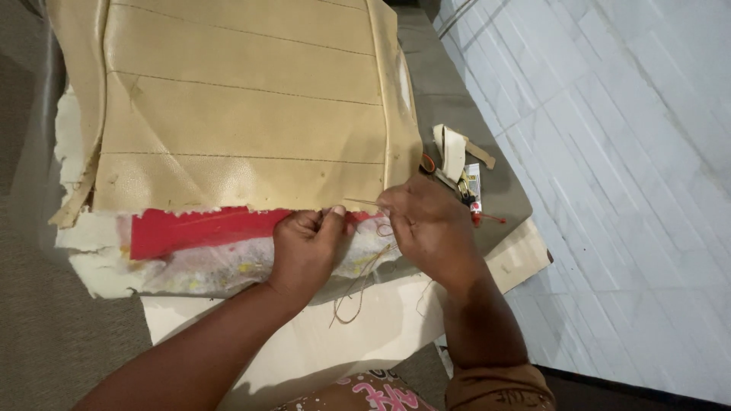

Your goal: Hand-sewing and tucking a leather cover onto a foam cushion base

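Head view: pale tiled floor (632, 190) beyond the right edge of a grey counter (449, 84). Filling the counter, a tan stitched seat cover (244, 106) over white foam (91, 259) with a red lining (198, 228) showing under its ragged near edge. Left hand (304, 247) curled shut, pinching that edge; right hand (426, 221) pinched on a needle (362, 202) with tan thread (358, 289) trailing loose. Edge mostly unsewn, judging by exposed red. Strap and small tube (474, 190) near the right edge.
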